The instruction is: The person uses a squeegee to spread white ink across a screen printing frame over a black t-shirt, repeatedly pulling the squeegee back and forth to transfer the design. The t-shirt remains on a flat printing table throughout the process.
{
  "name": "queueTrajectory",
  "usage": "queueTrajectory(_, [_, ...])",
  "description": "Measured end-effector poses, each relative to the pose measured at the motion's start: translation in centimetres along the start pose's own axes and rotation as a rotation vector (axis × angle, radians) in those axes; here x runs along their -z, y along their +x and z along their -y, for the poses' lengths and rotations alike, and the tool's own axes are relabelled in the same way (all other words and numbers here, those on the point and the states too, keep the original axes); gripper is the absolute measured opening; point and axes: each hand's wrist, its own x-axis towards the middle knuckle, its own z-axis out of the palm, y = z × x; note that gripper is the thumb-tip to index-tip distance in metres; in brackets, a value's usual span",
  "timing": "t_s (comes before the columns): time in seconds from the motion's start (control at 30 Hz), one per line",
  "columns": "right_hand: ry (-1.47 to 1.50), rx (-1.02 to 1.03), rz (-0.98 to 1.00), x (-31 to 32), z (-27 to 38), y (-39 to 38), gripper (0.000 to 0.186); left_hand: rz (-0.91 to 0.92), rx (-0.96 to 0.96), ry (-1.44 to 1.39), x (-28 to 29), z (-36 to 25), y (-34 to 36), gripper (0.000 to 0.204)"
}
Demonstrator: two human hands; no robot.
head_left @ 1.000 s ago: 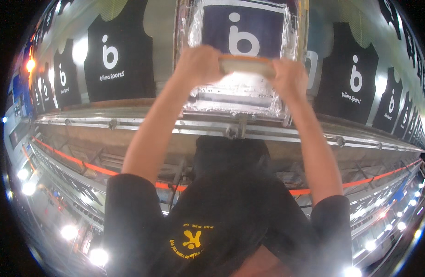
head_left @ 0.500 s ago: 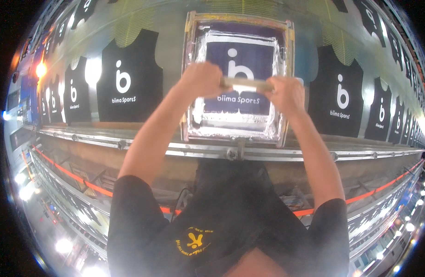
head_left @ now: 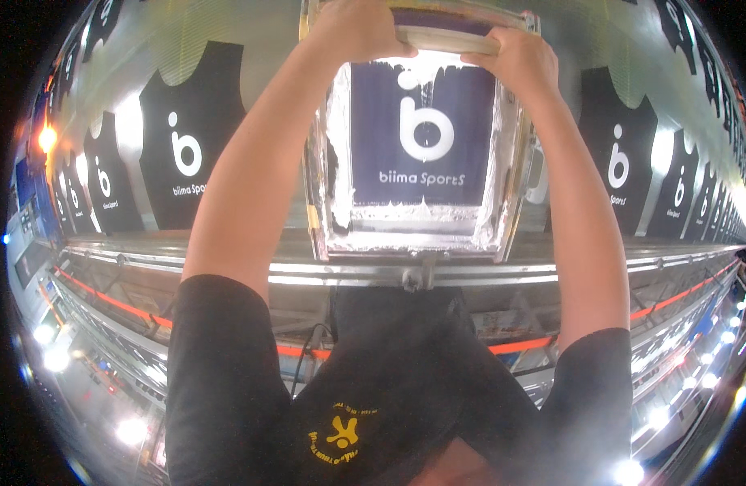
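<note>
My left hand (head_left: 371, 32) grips the left end of a pale squeegee (head_left: 446, 39), and my right hand (head_left: 519, 57) grips its right end. The squeegee lies crosswise near the far end of a screen frame (head_left: 506, 227). Below the blade a mass of white ink (head_left: 425, 63) runs down in drips over the screen's dark blue mesh (head_left: 470, 105), where a white logo and a line of lettering show. Thick white ink also smears the frame's inner borders. The fabric under the screen is hidden by it.
Rows of black sleeveless garment panels with white prints lie on the long printing table, left (head_left: 186, 97) and right (head_left: 608, 113). A metal rail (head_left: 324, 274) runs along the near edge, with a clamp under the screen. Below are red bars (head_left: 519, 344), metal racking and bright lamps.
Both hands have moved the squeegee up across the screen toward its far edge, uncovering the logo and lettering below it. My arms reach farther up in the view.
</note>
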Motion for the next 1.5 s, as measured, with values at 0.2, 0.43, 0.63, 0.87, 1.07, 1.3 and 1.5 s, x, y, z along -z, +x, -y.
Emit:
queueTrajectory(0.2, [0.012,0.02,0.035,-1.8,1.0,-8.5,0.04,0.019,0.02,-0.089,-3.3,-3.6,-9.0,0.055])
queueTrajectory(0.43, [0.098,0.245,-0.21,-6.6,1.4,-26.8,0.024,0.191,0.094,-0.181,-10.8,-9.8,-23.0,0.049])
queueTrajectory(0.63, [0.127,0.22,-0.053,-5.3,2.0,-27.4,0.026,0.135,0.02,-0.155,-10.7,-9.7,-25.0,0.055])
queueTrajectory(0.87, [0.109,0.076,0.05,0.7,2.3,-15.5,0.041,0.205,0.006,-0.103,-0.9,-6.2,-16.1,0.052])
queueTrajectory(1.07, [0.045,-0.018,0.036,1.1,0.9,-2.5,0.043,0.091,0.028,-0.034,0.8,-1.2,-3.5,0.052])
queueTrajectory(1.3, [0.018,0.008,-0.037,-1.3,0.1,-0.9,0.047,-0.001,-0.007,-0.042,-0.3,-0.6,-2.0,0.056])
queueTrajectory(1.5, [0.043,0.04,-0.021,-2.6,0.6,-7.3,0.043,-0.02,-0.001,-0.08,-2.9,-2.8,-7.7,0.049])
